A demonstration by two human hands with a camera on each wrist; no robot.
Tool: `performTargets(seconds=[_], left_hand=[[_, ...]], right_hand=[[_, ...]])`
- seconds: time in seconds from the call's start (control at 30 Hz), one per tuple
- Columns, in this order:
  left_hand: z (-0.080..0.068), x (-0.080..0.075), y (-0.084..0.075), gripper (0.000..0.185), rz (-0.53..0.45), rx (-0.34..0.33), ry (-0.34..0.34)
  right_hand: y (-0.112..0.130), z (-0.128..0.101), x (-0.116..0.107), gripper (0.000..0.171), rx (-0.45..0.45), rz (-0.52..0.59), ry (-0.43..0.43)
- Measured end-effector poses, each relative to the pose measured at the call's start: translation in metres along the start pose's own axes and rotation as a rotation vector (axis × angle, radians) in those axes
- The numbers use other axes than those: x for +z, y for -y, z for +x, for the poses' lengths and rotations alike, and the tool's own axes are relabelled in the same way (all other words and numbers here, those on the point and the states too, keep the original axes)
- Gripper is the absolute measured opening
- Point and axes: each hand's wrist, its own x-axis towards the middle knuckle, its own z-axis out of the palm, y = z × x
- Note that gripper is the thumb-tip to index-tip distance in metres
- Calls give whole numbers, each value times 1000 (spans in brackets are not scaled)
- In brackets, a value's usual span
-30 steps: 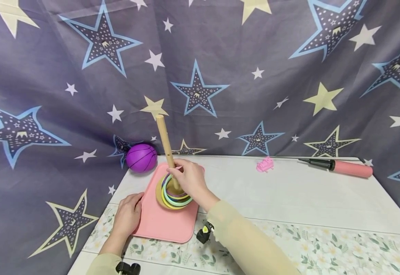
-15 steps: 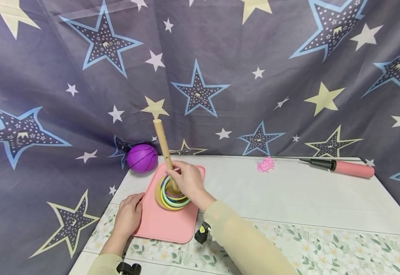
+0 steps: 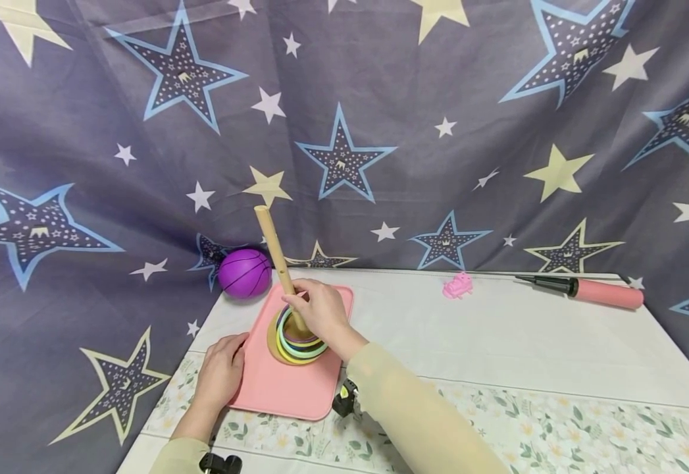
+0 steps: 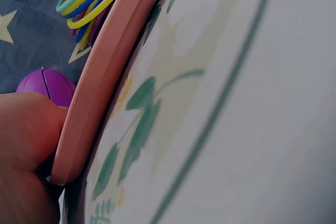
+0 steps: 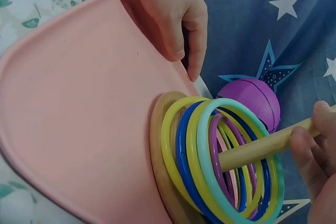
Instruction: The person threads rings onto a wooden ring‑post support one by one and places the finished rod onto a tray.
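A wooden ring-toss stand, with a straight peg and a round base, is on the pink tray. Several yellow, blue, purple and mint plastic rings encircle the peg near the base. My right hand pinches the lower part of the peg between thumb and fingers. In the head view the peg leans to the left. My left hand holds the tray's left edge, its thumb at the rim; part of its fingers is hidden in the left wrist view.
A purple ball sits by the tray's far left corner against the star-patterned curtain. Farther right on the table are a small pink toy and a red-and-black hand pump. Flowered cloth covers the near side.
The peg's top has swung to the left, and my right hand has shifted slightly left with it. My left hand stays at the tray's edge.
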Motion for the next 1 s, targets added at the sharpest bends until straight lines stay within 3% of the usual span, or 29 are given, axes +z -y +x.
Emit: performTargets(seconds=[0.77,1.0], left_hand=[[2,-3,4,39,10,-9,-3],[6,-5,2,45,15,-80,71]], right_hand=[[-2,2,8,24,62,-74,46],[1,1,6,27,94,-15,60]])
